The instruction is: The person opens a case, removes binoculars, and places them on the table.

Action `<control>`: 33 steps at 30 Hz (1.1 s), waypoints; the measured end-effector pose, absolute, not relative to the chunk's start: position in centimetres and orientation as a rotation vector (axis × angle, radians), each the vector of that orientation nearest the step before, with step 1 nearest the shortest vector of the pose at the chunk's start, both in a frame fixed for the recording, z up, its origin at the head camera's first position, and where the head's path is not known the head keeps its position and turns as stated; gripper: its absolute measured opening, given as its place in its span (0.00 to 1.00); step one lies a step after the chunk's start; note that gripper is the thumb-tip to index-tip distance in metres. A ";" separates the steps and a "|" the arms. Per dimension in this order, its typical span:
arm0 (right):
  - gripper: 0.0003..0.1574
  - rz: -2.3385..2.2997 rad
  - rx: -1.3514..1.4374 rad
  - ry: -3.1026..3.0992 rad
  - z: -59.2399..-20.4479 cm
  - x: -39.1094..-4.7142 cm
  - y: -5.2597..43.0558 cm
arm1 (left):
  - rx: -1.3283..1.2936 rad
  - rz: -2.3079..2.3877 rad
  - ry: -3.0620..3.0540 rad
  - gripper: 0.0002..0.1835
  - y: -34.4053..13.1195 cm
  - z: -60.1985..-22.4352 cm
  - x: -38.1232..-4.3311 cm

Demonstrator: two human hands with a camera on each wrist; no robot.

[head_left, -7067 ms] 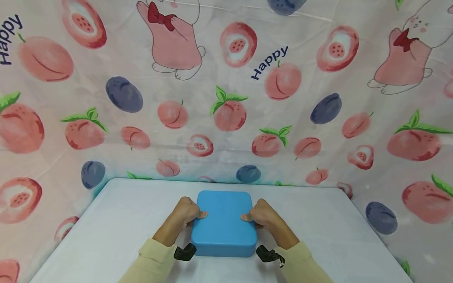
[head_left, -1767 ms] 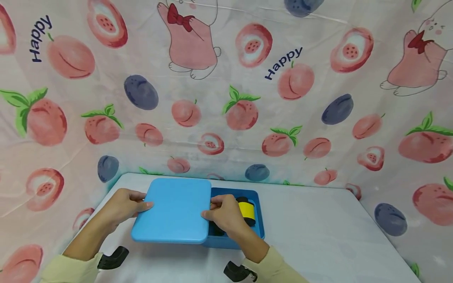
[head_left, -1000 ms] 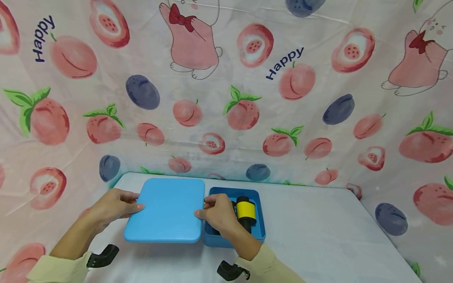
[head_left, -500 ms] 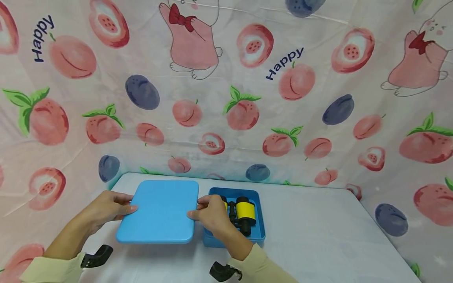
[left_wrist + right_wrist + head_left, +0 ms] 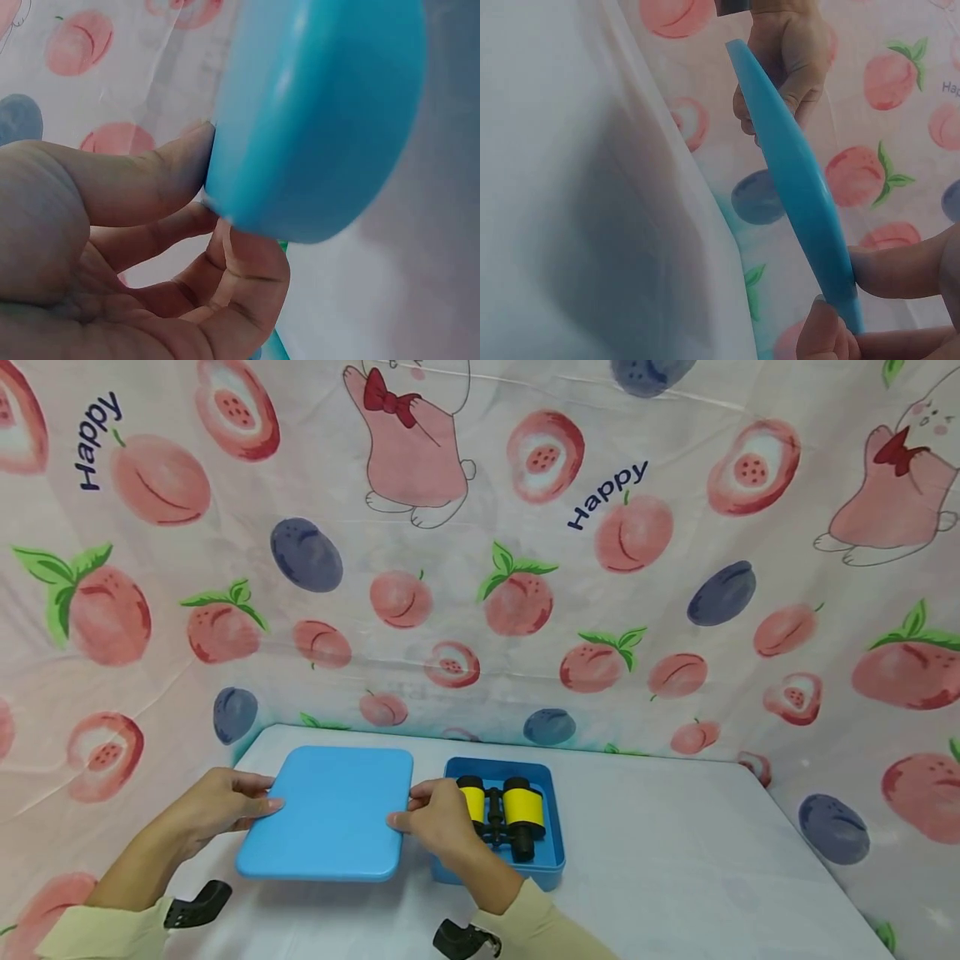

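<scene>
A flat blue lid (image 5: 330, 814) with rounded corners is held between both hands, raised over the left part of the table. My left hand (image 5: 221, 802) pinches its left edge, thumb on top and fingers underneath, as the left wrist view of the lid (image 5: 322, 120) shows. My right hand (image 5: 442, 818) pinches the opposite edge in the same way; the right wrist view shows the lid (image 5: 802, 187) edge-on above the table. Right of the lid sits the open blue box (image 5: 557, 827). Inside lie black and yellow binoculars (image 5: 522, 806), their left barrel partly hidden by my right hand.
A white-covered table (image 5: 675, 843) carries the box. Behind it hangs a curtain (image 5: 480, 693) printed with peaches, plums and rabbits, which also drapes down both sides. Black camera mounts (image 5: 198, 903) sit at the cuffs of the pale yellow sleeves (image 5: 105, 931).
Both hands first gripped the closed box; the lid has since come off and moved left, baring the binoculars. Over the last second it has shifted further left and slightly nearer, the box staying put.
</scene>
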State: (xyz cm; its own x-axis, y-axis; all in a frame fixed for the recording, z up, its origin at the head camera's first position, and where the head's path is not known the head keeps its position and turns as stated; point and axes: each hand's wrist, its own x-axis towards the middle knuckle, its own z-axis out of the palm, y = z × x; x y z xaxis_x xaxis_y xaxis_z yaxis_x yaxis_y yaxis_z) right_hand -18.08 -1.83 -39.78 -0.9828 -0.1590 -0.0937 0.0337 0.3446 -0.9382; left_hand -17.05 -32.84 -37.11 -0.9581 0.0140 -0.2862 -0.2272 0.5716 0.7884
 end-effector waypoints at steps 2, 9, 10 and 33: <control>0.27 -1.695 -0.108 2.433 -39.9 -18.1 -2.0 | -0.177 1.331 2.542 0.40 -33.0 -37.2 -17.0; 0.25 -1.669 -0.062 2.450 -40.1 -18.1 -2.8 | -0.160 1.340 2.542 0.39 -33.3 -37.7 -17.2; 0.24 -1.668 -0.063 2.454 -40.2 -18.2 -2.9 | -0.162 1.341 2.542 0.39 -33.4 -37.8 -17.2; 0.23 -1.619 -0.048 2.507 -41.9 -18.1 -5.3 | -0.192 1.365 2.511 0.39 -35.3 -40.2 -17.6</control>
